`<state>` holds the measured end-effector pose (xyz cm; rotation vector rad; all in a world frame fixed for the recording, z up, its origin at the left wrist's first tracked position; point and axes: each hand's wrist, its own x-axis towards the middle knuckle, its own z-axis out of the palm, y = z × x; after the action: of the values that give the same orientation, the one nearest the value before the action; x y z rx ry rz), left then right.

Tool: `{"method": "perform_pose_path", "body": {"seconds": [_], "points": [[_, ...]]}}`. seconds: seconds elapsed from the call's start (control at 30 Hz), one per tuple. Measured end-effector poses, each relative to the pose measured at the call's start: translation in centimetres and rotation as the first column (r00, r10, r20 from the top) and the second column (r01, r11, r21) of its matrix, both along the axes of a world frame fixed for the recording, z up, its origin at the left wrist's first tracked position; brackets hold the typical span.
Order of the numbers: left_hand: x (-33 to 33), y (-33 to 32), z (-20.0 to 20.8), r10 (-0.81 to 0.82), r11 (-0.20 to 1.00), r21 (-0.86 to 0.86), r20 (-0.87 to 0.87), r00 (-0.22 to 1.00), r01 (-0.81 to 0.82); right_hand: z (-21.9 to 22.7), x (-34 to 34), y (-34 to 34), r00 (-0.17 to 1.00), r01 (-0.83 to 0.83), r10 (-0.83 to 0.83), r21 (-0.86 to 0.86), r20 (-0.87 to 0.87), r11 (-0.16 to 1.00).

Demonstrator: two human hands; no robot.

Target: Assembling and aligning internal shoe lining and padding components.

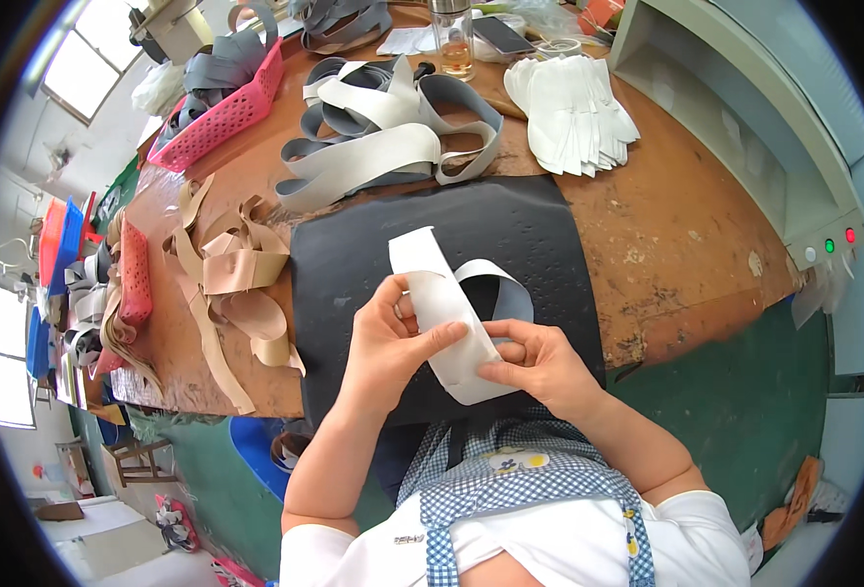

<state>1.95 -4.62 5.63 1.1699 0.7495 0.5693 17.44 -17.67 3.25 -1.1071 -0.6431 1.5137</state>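
A white strip with a grey underside (443, 303) is held up over a black mat (344, 293). My left hand (393, 333) grips its left edge, thumb across the white face and fingers behind. At the lower right edge of the same strip, my right hand (539, 367) pinches it between thumb and fingers. Part of the strip curls into a loop behind my right hand, its grey side showing. Past the mat's far edge lies a pile of long white-and-grey strips (373, 161), looped over one another.
Tan strips (246, 264) lie left of the mat. A pink basket (246, 122) of grey strips stands far left. White cut pieces (574, 117) are fanned out at the back right, near a glass bottle (453, 44) and a phone (502, 36). A grey machine housing (794, 186) borders the right side.
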Motion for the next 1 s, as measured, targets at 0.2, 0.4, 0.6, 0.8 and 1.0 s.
{"method": "perform_pose_path", "body": {"seconds": [0.2,0.4,0.6,0.8,1.0], "points": [[0.4,0.0,-0.4,0.078,0.975,0.216,-0.083,0.994,-0.059,0.3,-0.2,0.0,0.995,-0.023,0.02,0.035,0.096,0.999],[0.6,-0.2,-0.5,0.093,0.982,0.169,-0.033,0.995,-0.086,0.7,-0.7,0.3,0.998,0.029,-0.034,0.104,0.054,0.994],[1.1,-0.5,-0.2,0.079,0.963,0.25,0.087,0.993,-0.099,0.3,-0.4,0.8,0.996,0.079,-0.08,0.037,0.046,0.996],[1.3,0.3,-1.3,0.067,0.94,0.337,-0.011,0.998,-0.059,0.7,-0.4,0.6,0.987,0.053,-0.059,0.043,0.147,0.998],[1.5,0.6,-1.2,0.021,0.949,0.316,-0.002,1.0,-0.02,0.5,-0.1,0.6,0.989,0.035,-0.043,0.058,0.141,0.998]]}}
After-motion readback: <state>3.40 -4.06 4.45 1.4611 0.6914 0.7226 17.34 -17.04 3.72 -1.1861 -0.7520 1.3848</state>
